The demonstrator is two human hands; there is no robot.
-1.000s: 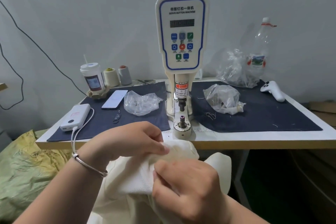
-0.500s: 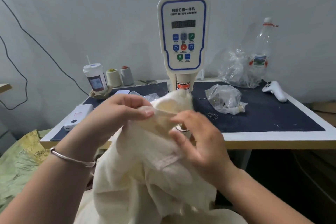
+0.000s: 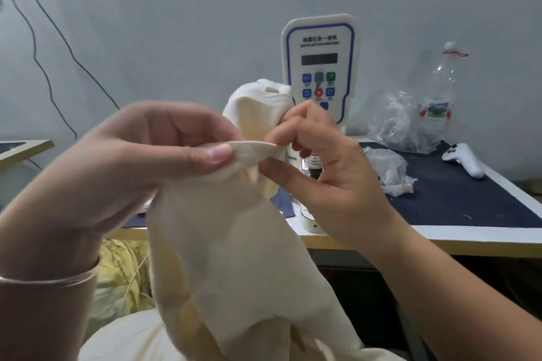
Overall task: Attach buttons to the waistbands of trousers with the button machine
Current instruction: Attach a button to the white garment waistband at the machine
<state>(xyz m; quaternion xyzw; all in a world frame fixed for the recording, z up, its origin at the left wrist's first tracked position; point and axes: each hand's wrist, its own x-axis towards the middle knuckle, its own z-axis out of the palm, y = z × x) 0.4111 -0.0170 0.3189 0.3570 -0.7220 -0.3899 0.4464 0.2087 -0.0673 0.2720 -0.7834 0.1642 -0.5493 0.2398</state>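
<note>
Held up in front of the button machine [image 3: 318, 67], above the front edge of the tabletop [image 3: 440, 239]: cream trousers [image 3: 223, 243]. Pinched at the waistband edge by the left hand [image 3: 140, 161], thumb on top; gripped at the same edge by the right hand [image 3: 319, 173], fingers curled. Near the right edge, a white controller [image 3: 463, 159].

cream trousers [image 3: 223, 243], navy mat [image 3: 469, 199], white-and-blue button machine [image 3: 318, 47]

Plastic bottle [image 3: 439, 88], white controller [image 3: 463, 159] (on navy mat [image 3: 469, 199]).
</note>
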